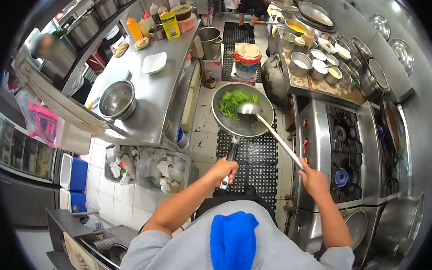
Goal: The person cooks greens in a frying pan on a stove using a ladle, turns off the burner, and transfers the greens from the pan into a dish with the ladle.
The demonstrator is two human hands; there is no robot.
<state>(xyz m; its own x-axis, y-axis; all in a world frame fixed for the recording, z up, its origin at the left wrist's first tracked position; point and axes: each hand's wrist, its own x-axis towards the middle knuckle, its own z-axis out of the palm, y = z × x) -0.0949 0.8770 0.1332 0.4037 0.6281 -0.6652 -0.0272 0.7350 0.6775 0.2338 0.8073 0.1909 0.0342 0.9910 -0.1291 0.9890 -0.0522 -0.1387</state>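
My left hand [221, 172] is wrapped round the black handle of a wok [223, 123], which I hold up in front of me over the floor mat. Chopped green vegetables [234, 103] lie in the far left part of the wok. In my right hand [313, 178] is the long handle of a ladle [249, 109]. The ladle's round bowl rests inside the wok, at the right side of the greens. A blue cloth [234, 245] hangs over the front of my grey shirt.
On the right, the stove [344, 151] has a blue flame [342, 177] burning. Bowls of seasonings [301, 63] stand beyond it. To the left, a steel table [149, 97] bears a metal bowl [117, 100] and a white plate [154, 63]. A bin [167, 170] stands below; another person [252, 5] is far ahead.
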